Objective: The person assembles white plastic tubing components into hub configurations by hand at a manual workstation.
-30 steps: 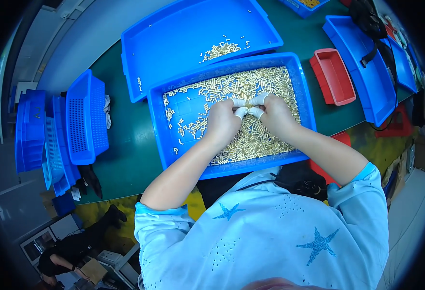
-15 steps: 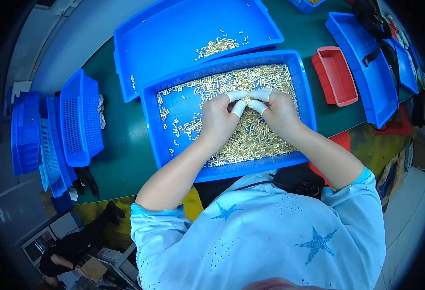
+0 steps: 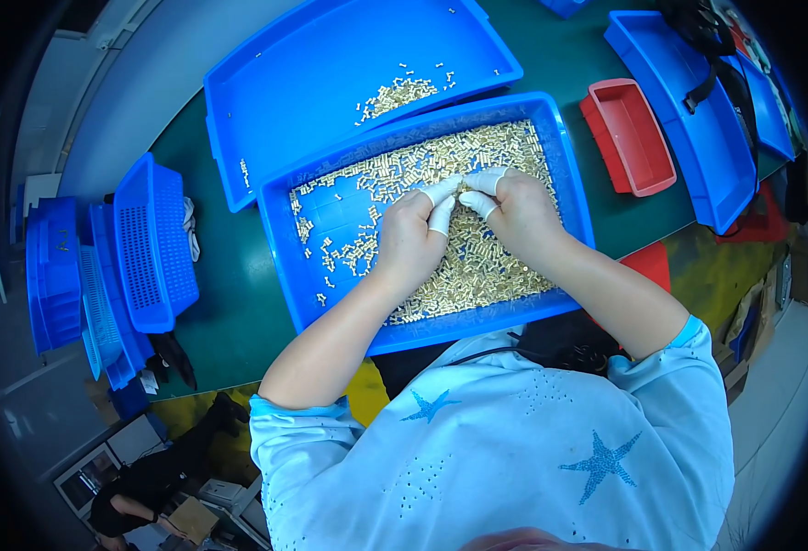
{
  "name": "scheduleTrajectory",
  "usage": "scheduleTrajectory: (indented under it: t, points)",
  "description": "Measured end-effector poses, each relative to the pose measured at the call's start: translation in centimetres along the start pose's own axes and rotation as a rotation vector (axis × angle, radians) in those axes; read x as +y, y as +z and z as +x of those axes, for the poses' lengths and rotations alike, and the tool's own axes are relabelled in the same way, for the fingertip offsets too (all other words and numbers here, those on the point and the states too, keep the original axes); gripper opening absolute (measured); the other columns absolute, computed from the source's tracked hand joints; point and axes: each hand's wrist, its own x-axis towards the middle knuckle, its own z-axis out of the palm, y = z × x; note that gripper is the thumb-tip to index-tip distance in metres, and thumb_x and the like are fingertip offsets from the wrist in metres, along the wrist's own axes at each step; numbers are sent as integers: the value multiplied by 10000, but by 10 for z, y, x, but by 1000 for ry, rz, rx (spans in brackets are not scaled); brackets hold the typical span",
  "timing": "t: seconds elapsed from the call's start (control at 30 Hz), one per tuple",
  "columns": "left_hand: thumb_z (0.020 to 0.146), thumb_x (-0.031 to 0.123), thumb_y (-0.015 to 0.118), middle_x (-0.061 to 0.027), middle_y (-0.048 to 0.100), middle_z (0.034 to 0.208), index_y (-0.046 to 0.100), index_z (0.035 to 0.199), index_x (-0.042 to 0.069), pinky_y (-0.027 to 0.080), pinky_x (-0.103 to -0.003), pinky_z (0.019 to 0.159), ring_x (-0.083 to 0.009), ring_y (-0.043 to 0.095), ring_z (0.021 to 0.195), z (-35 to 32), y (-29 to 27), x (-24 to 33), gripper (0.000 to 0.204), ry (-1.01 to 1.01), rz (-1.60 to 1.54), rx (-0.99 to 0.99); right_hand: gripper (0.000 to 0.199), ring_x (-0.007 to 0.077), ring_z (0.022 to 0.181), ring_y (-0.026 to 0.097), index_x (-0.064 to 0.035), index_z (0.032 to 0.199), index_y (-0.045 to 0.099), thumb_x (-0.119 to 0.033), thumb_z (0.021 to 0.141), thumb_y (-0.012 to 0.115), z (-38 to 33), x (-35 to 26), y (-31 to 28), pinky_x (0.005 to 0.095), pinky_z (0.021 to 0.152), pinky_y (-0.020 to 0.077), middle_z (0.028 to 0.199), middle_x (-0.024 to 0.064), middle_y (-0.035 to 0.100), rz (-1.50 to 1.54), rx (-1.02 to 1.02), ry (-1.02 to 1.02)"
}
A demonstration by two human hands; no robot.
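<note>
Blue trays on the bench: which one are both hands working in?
The near blue tray, thickly covered with small pale metal pieces. Left hand and right hand meet over it. The far blue tray holds only a small heap.

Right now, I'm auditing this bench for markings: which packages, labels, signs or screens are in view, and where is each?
Handwritten mark: small dark strokes on the blue crate standing at the far left.
Cardboard box: brown, squarish, on the floor at lower left.
No screen or sign can be made out.
</note>
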Motion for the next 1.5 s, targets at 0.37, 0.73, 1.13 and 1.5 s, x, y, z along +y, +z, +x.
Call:
scheduleTrajectory:
  t: [0.37,0.73,1.13,1.5]
  points:
    - [837,129,633,-103,635,720,672,996,25,456,-307,567,-189,588,603,4,3,-6,194,-118,-143,-37,171,292,759,599,-112,922,677,-171,762,660,-3,21,8,403,670,496,787,125,637,-374,12,-189]
    - [845,22,622,-93,652,916,620,1001,-38,520,-251,726,-125,625,815,1,-5,-2,167,-284,-354,-106,147,313,763,596,-41,708,626,-141,763,533,-5,6,6,436,631,487,759,150,600,-198,5,-245]
    - [824,6,637,-68,658,870,624,968,-16,510,-239,685,-113,621,751,8,-6,-14,146,-233,-422,-77,154,286,864,573,-28,740,623,-158,770,545,-1,0,2,403,725,483,806,139,607,-226,-49,-200]
    - [808,-24,641,-44,636,839,594,944,-6,506,-220,693,-93,605,762,12,-6,-20,145,-227,-479,-102,159,323,815,590,-24,727,627,-174,756,579,-1,5,2,447,711,476,782,162,604,-128,-16,-227]
